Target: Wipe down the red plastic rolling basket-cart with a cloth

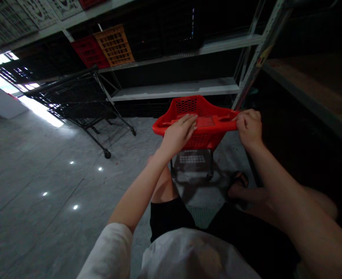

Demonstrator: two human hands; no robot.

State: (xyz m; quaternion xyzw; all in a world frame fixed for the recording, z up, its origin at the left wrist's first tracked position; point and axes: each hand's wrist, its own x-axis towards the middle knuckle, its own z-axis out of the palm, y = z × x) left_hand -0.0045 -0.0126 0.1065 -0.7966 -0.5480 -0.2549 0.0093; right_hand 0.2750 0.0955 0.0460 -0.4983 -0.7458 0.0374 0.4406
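A small red plastic shopping cart (200, 140) stands on wheels in front of my knees, its basket wall pierced with holes. My left hand (181, 131) lies over the near rim, fingers stretched out together toward the red flap inside. At the cart's right corner, my right hand (249, 126) is closed around the end of the rim. What lies deeper in the basket is hidden.
A dark metal cart (75, 102) stands at the left. Behind it runs a metal shelf (179, 90) with a red crate (91, 51) and a yellow crate (115, 45). A ledge (313, 89) borders the right. Grey floor (57, 174) spreads at left.
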